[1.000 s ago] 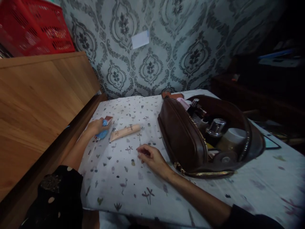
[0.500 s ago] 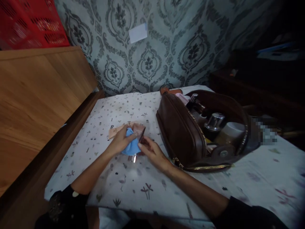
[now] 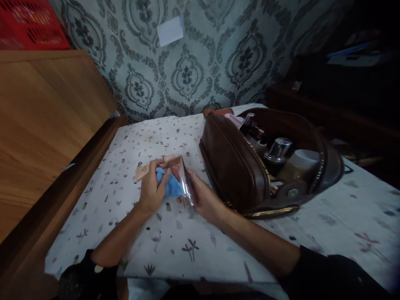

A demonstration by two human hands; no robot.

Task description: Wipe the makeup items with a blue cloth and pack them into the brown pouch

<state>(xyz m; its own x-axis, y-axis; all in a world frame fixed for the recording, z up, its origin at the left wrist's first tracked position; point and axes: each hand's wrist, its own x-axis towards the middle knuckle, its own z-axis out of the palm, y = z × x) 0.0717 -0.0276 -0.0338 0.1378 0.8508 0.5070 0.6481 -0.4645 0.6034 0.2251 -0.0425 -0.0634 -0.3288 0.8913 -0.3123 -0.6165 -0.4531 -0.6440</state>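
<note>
A pinkish, shiny cosmetic tube [image 3: 178,166] with a silvery cap is tilted above the table, cap end toward me. My right hand [image 3: 206,199] grips its right side, fingers wrapped behind it. In my left hand [image 3: 151,188] a light blue cloth [image 3: 172,187] is bunched between thumb and fingers and lies against the tube. Just behind that hand, a flat beige pack or tube [image 3: 141,172] rests on the table, partly hidden. Right of my hands stands an open brown cosmetic bag [image 3: 229,162].
Inside the bag are a silver-capped bottle [image 3: 279,150], a white-lidded jar [image 3: 308,160] and other cosmetics. A patterned white cloth covers the table [image 3: 168,250]. A wooden panel [image 3: 53,108] borders the left, a red crate [image 3: 34,25] above it. Patterned wallpaper [image 3: 215,50] is behind.
My right hand has moved from the tube's edge to a fuller grip along its side. The tube has turned, showing more of its shiny side and cap. The view has shifted slightly.
</note>
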